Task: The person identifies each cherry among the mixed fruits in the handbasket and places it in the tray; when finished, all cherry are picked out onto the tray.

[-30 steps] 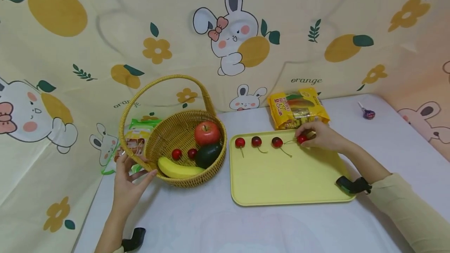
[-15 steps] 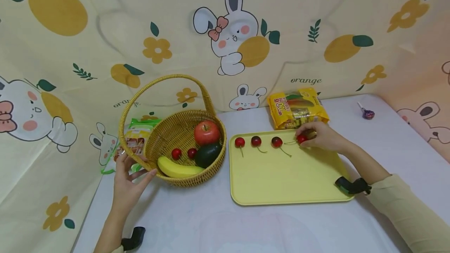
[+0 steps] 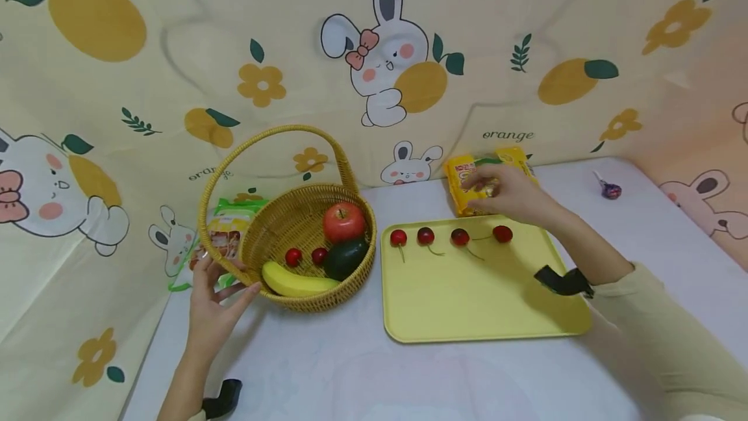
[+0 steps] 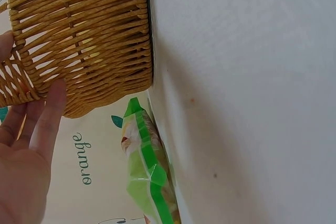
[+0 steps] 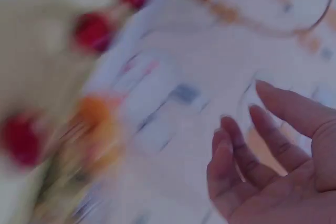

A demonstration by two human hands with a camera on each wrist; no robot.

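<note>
At the left, a woven basket (image 3: pixel 315 303) holds a banana (image 3: pixel 295 281), an avocado (image 3: pixel 346 258), an apple (image 3: pixel 343 222) and two cherries. My left hand (image 3: pixel 213 310) holds the basket by its rim at the foot of the handle; in the left wrist view the fingers (image 4: pixel 50 121) lie against the weave. Several cherries with stems lie in a row along the back of the yellow tray (image 3: pixel 467 304), the rightmost cherry (image 3: pixel 502 234) farthest from the basket. Above the tray's back edge hovers my right hand (image 3: pixel 511 193), holding nothing, its fingers loosely bent in the right wrist view.
Behind the tray sits a yellow snack bag (image 3: pixel 458 180), partly covered by the right hand. A green-edged bag (image 3: pixel 224 232) stands behind the basket's left side. A lollipop (image 3: pixel 610 190) lies at the back right of the white table (image 3: pixel 327 369). Patterned cloth hangs behind.
My right hand has let go of the rightmost cherry, leaving it on the tray, and has risen up and to the left. The left hand and basket stay put.
</note>
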